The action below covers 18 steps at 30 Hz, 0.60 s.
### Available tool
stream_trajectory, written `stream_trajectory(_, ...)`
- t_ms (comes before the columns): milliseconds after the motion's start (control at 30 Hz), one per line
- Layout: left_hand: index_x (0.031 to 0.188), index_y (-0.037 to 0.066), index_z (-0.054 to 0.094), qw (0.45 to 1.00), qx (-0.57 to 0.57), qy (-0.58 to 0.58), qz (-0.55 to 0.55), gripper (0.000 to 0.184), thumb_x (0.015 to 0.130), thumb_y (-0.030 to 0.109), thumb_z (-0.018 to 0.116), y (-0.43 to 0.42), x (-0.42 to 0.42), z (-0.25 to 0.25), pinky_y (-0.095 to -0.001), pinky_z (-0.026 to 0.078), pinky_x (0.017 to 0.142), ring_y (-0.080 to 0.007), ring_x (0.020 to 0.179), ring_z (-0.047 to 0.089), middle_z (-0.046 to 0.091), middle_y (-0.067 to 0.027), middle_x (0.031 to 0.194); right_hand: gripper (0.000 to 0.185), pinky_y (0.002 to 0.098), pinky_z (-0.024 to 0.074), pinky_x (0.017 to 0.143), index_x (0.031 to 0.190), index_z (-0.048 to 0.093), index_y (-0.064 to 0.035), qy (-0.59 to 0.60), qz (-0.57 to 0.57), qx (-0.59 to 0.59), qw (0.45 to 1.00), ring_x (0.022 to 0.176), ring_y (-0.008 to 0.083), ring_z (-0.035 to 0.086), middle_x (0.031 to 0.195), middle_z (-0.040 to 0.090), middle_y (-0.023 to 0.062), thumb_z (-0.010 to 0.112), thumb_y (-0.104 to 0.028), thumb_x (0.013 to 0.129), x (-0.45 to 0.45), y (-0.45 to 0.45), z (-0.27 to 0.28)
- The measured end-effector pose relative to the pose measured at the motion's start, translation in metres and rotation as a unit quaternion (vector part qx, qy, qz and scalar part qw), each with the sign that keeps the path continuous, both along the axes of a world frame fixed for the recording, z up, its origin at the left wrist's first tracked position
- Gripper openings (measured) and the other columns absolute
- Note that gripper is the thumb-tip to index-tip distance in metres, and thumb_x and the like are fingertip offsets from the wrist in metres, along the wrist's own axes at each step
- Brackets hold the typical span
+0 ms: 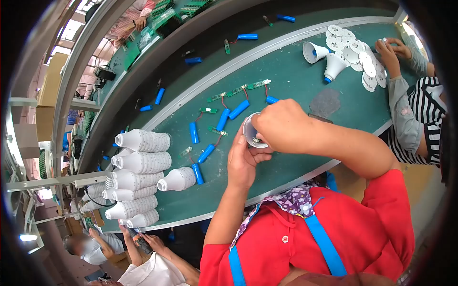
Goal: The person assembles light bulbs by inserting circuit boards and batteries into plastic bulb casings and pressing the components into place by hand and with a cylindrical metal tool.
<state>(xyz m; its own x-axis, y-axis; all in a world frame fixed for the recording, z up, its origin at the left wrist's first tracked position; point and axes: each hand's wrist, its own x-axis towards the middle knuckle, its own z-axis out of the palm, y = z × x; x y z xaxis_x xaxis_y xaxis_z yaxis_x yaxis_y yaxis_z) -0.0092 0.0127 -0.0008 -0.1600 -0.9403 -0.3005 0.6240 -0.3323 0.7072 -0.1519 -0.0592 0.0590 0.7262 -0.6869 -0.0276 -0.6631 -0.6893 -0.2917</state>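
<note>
My left hand (242, 164) is wrapped around a white cone-shaped bulb housing (249, 129), its wide opening tilted up toward me. Over that opening is my right hand (281, 125), closed, with its fingertips reaching inside. A bit of a small circuit board (257, 140) shows within the housing near the right fingertips; what those fingers grip is hidden. Just beyond my hands lie blue cylindrical batteries (239, 109) wired in red to small green circuit boards (237, 90). Another blue battery (272, 99) lies close to my right hand.
Stacked white bulb housings (143, 162) stand at the left, with another stack (177, 179) beside them. White round discs (367, 62) and two housings (336, 66) lie at far right, near a co-worker's hands (393, 50). A dark belt (210, 50) carrying batteries curves behind the green table (286, 62).
</note>
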Motion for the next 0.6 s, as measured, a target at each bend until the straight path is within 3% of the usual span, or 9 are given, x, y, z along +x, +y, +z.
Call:
stream_trajectory(100,0.125,0.001,0.045,0.995,0.018,-0.093,-0.023,0.038,0.091,0.017,0.050,-0.007,0.002,0.006,-0.0264,0.055,0.060,-0.0170,0.078,0.065,0.060,-0.0105,0.100,0.020,0.0396,0.0491,0.054,0.073,0.063,-0.0053,0.015,0.009,0.034,0.999,0.063,0.0295,0.063,0.067,0.063,0.0140,0.067,-0.024,0.070,0.001,-0.006,0.002)
stream_trajectory(233,0.123,0.001,0.047,0.989,0.039,-0.131,-0.050,0.037,0.089,0.016,0.053,-0.017,0.005,0.005,-0.0240,0.055,0.055,-0.0174,0.074,0.065,0.062,-0.0098,0.097,0.021,0.0400,0.0497,0.056,0.079,0.064,-0.0069,0.059,0.037,0.103,0.992,0.064,0.0319,0.062,0.067,0.063,0.0124,0.065,-0.027,0.072,-0.002,-0.019,0.008)
stream_trajectory(333,0.120,0.000,0.048,0.987,0.049,-0.141,-0.057,0.035,0.088,0.014,0.054,-0.021,0.006,0.005,-0.0236,0.055,0.052,-0.0186,0.071,0.065,0.062,-0.0103,0.094,0.020,0.0394,0.0489,0.056,0.085,0.064,-0.0068,-0.042,0.066,0.128,0.989,0.064,0.0336,0.061,0.066,0.063,0.0110,0.063,-0.025,0.076,-0.011,-0.031,0.004)
stream_trajectory(433,0.118,0.000,0.049,0.983,0.077,-0.164,-0.045,0.034,0.088,0.013,0.054,-0.023,0.003,0.011,-0.0237,0.055,0.051,-0.0189,0.070,0.065,0.062,-0.0110,0.094,0.018,0.0382,0.0478,0.058,0.090,0.064,-0.0067,-0.212,-0.060,0.084,0.972,0.064,0.0342,0.060,0.070,0.064,0.0116,0.060,-0.020,0.079,-0.026,-0.040,0.009)
stream_trajectory(567,0.120,0.001,0.050,0.982,0.095,-0.156,-0.044,0.038,0.086,0.013,0.059,-0.021,0.004,0.010,-0.0230,0.055,0.054,-0.0140,0.077,0.064,0.061,-0.0084,0.100,0.017,0.0335,0.0464,0.058,0.095,0.063,-0.0036,-0.239,-0.114,0.184,0.946,0.064,0.0263,0.061,0.075,0.064,0.0133,0.058,-0.012,0.080,-0.050,-0.041,-0.006)
stream_trajectory(600,0.120,0.001,0.050,0.982,0.095,-0.155,-0.043,0.038,0.085,0.013,0.059,-0.021,0.004,0.008,-0.0230,0.055,0.054,-0.0138,0.078,0.064,0.061,-0.0081,0.100,0.018,0.0315,0.0458,0.057,0.096,0.062,-0.0027,-0.258,-0.087,0.139,0.952,0.063,0.0220,0.060,0.074,0.064,0.0122,0.058,-0.011,0.080,-0.053,-0.041,-0.014)
